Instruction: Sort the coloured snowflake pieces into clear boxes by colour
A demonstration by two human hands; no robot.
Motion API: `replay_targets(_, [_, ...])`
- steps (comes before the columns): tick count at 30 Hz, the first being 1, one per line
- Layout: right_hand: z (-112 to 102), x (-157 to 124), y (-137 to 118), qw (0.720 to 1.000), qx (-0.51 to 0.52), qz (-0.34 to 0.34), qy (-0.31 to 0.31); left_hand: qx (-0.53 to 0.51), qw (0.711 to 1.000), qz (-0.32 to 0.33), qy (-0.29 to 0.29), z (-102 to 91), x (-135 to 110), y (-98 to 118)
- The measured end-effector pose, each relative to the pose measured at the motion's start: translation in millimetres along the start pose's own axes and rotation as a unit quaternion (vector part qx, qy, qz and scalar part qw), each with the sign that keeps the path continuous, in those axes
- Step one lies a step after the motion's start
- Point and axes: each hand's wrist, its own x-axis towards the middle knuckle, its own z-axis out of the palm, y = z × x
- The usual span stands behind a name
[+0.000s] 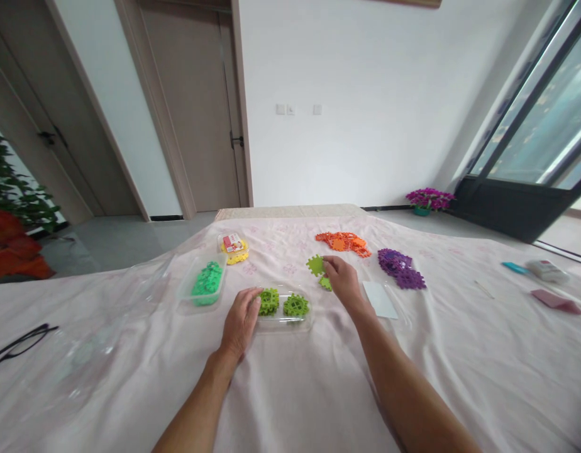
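Observation:
My right hand point(341, 277) pinches a flat lime-green toothed piece point(315, 265) above the cloth. Just below it, a second lime-green piece point(325, 283) shows, partly hidden by the fingers. My left hand point(244, 314) is closed on the left end of a clear plastic tray point(283, 323). Inside that tray lie two piles of lime-green toothed pieces, a left pile point(270, 302) and a right pile point(296, 306). My left fingertips are beside the left pile, and whether they touch its pieces I cannot tell.
Left of the tray stand a clear box of green pieces point(208, 283) and a labelled box with yellow pieces point(237, 258). Orange pieces point(343, 243) and purple pieces point(403, 269) lie toward the back right. A white card point(380, 299) sits nearby. Glasses point(21, 345) rest far left.

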Motion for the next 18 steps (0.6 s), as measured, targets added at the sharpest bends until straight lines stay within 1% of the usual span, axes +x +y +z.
replay_targets(3, [13,-10,-26,0.995,0.066,-0.011,-0.075,0.000,1.000,-0.006,0.001,-0.5,0,2])
replay_targets(6, [25,-23,-44,0.985,0.081,-0.021,-0.150,0.000,1.000,-0.013,0.003,-0.5,0,4])
replay_targets(8, [34,-31,-52,0.978,0.084,-0.026,-0.188,0.003,1.000,-0.023,0.008,-0.2,-1,5])
replay_targets(10, [43,-37,-58,0.970,0.097,-0.013,-0.225,0.007,0.999,-0.035,0.018,0.1,-2,5])
replay_targets(12, [51,-41,-61,0.959,0.120,0.016,-0.255,0.016,0.999,-0.031,0.033,-0.2,-3,6])
replay_targets(14, [56,-42,-61,0.955,0.144,0.035,-0.258,0.038,0.998,0.005,0.050,-1.7,-5,7])
replay_targets(15, [57,-41,-60,0.956,0.152,0.036,-0.249,0.056,0.996,0.031,0.056,-2.9,-5,8])
replay_targets(16, [57,-39,-59,0.959,0.154,0.031,-0.237,0.076,0.994,0.061,0.056,-4.3,-6,10])
replay_targets(18, [55,-35,-54,0.967,0.143,0.011,-0.209,0.111,0.986,0.121,0.040,-7.0,-6,14])
